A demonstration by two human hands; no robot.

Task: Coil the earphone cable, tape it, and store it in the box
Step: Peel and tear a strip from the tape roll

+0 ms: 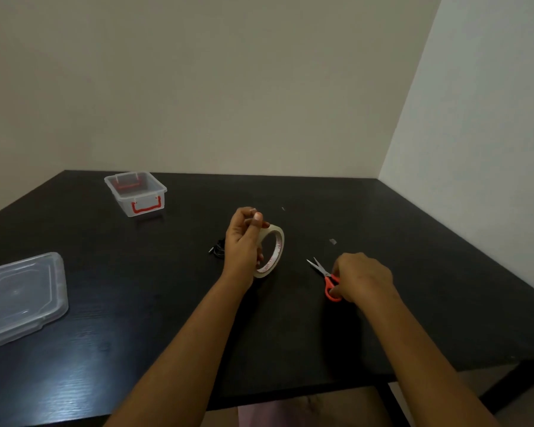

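Observation:
My left hand (pixel 243 241) holds a roll of clear tape (pixel 274 250) upright above the middle of the black table (pixel 290 318), thumb on top of the roll. Just left of that hand lies the coiled black earphone cable (pixel 218 248), partly hidden behind my wrist. My right hand (pixel 363 277) rests on the table with its fingers on the orange handles of small scissors (pixel 327 280), whose blades point up and left. The clear plastic box (pixel 136 192) with red latches stands open at the far left of the table.
The box's clear lid (pixel 22 297) lies flat near the left edge. A small scrap (pixel 333 241) lies on the table beyond the scissors. Walls close off the far and right sides of the table.

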